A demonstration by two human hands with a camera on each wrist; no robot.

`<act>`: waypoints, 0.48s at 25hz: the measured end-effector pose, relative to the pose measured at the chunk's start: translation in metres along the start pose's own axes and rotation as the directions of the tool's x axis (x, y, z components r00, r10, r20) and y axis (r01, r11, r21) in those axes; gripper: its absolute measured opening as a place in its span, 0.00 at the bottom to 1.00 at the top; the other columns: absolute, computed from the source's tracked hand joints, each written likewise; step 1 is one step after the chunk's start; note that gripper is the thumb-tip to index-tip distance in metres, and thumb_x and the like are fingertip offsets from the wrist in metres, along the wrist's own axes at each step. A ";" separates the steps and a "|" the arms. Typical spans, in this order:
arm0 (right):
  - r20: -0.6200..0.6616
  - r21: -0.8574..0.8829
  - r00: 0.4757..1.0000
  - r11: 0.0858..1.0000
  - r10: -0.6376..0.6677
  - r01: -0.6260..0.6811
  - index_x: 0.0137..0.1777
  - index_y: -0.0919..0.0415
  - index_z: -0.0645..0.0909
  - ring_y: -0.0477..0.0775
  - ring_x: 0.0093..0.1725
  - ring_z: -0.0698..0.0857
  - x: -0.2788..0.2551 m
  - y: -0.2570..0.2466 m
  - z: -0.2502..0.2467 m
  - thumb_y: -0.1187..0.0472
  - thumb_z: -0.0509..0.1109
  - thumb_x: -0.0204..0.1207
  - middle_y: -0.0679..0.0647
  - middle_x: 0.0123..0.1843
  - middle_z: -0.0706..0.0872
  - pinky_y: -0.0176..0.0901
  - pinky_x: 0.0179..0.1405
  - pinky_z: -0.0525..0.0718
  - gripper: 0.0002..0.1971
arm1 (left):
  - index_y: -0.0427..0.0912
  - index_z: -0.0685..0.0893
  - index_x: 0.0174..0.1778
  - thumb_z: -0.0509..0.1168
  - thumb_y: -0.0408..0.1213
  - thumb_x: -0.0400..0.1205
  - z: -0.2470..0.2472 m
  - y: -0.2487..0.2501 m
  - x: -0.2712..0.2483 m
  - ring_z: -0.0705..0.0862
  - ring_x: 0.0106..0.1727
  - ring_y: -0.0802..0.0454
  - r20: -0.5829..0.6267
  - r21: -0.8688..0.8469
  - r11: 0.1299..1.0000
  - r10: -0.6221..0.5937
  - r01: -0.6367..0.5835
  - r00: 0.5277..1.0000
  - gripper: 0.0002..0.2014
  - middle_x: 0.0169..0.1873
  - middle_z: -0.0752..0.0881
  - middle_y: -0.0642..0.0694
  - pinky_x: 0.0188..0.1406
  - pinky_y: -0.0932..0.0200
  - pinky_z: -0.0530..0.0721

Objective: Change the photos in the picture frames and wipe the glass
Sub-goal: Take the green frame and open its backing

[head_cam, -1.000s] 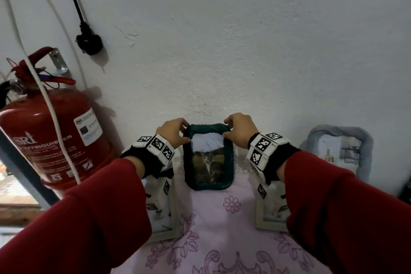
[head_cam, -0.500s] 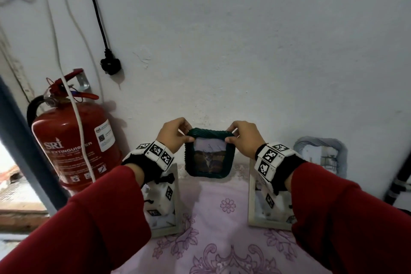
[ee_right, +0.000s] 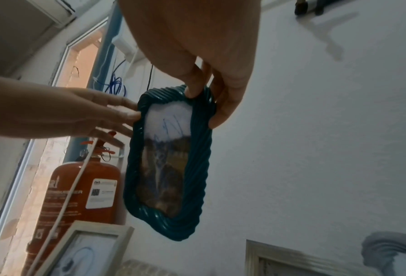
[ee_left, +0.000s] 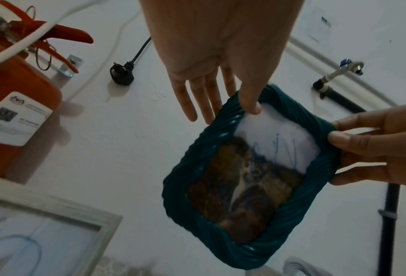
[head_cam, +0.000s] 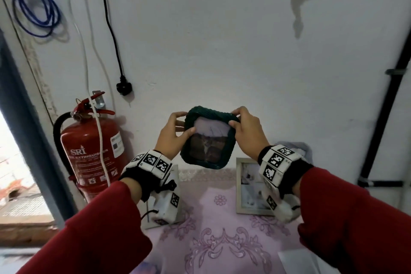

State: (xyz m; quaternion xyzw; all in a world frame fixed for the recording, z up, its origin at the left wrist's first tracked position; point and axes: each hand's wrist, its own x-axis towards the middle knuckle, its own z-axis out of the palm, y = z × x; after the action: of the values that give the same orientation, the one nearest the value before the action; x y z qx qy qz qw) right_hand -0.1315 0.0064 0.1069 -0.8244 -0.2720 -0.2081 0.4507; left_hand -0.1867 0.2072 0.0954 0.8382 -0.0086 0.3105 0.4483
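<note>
The green frame (head_cam: 208, 138) has risen off the pink surface (head_cam: 220, 240) since a second ago, now mid-picture before the wall. Left hand (head_cam: 172, 138) and right hand (head_cam: 249, 133) pinch its upper corners, thumbs in front, fingers (ee_left: 190, 100) behind.

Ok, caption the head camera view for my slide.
Both hands, left hand and right hand, hold a green frame above the tablecloth.

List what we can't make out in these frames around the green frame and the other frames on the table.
- Green picture frame: its back and any clips face away in all three views.
- Left hand: fingers behind the frame hidden in the head view.
- White frame: right part hidden by the right wrist rig, head view; photo too small.
- Grey frame: cut off by the right wrist view's edge.
</note>
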 end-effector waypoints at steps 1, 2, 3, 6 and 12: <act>-0.017 0.037 1.000 0.999 0.007 -0.006 0.60 0.65 0.72 0.47 0.37 0.77 -0.007 -0.004 -0.007 0.69 0.61 0.81 0.59 0.47 0.81 0.33 0.32 0.73 0.09 | 0.44 0.72 0.67 0.68 0.40 0.79 0.000 0.004 -0.009 0.83 0.53 0.48 0.019 -0.025 1.000 -0.018 0.019 1.000 0.22 0.52 0.82 0.44 0.53 0.52 0.83; -0.025 0.072 1.000 0.997 0.018 -0.016 0.60 0.65 0.72 0.48 0.38 0.77 -0.013 -0.008 -0.014 0.69 0.60 0.81 0.58 0.46 0.80 0.35 0.34 0.74 0.09 | 0.43 0.72 0.67 0.67 0.40 0.80 0.002 0.008 -0.019 0.83 0.54 0.45 0.030 -0.057 0.998 -0.037 0.038 0.999 0.21 0.52 0.82 0.41 0.56 0.48 0.83; -0.026 0.111 0.999 0.993 0.030 -0.027 0.60 0.64 0.72 0.51 0.39 0.78 -0.021 -0.012 -0.020 0.67 0.60 0.82 0.57 0.44 0.80 0.40 0.35 0.77 0.08 | 0.41 0.72 0.67 0.66 0.39 0.81 0.004 0.012 -0.028 0.83 0.56 0.42 0.039 -0.103 0.993 -0.052 0.056 0.998 0.19 0.53 0.83 0.38 0.58 0.45 0.83; -0.025 0.237 0.998 0.971 0.049 -0.041 0.58 0.62 0.74 0.49 0.37 0.78 -0.048 -0.020 -0.038 0.65 0.61 0.82 0.50 0.38 0.78 0.54 0.43 0.85 0.07 | 0.38 0.74 0.65 0.64 0.37 0.82 0.010 0.022 -0.057 0.83 0.57 0.43 0.019 -0.232 0.971 -0.050 0.053 0.999 0.16 0.55 0.84 0.36 0.61 0.47 0.82; -0.066 0.458 0.990 0.885 0.128 -0.084 0.65 0.50 0.76 0.53 0.43 0.80 -0.120 -0.008 -0.047 0.56 0.62 0.82 0.56 0.41 0.79 0.52 0.49 0.84 0.13 | 0.41 0.75 0.61 0.63 0.36 0.83 0.040 0.027 -0.119 0.83 0.50 0.56 -0.009 -0.394 0.914 -0.110 0.097 0.994 0.11 0.50 0.84 0.44 0.45 0.70 0.83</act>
State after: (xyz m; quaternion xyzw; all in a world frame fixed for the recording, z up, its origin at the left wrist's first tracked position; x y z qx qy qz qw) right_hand -0.2333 -0.0612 0.0649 -0.6993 -0.2459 -0.1527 0.6536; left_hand -0.2700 0.1298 0.0365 0.7256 -0.0194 0.2913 0.6231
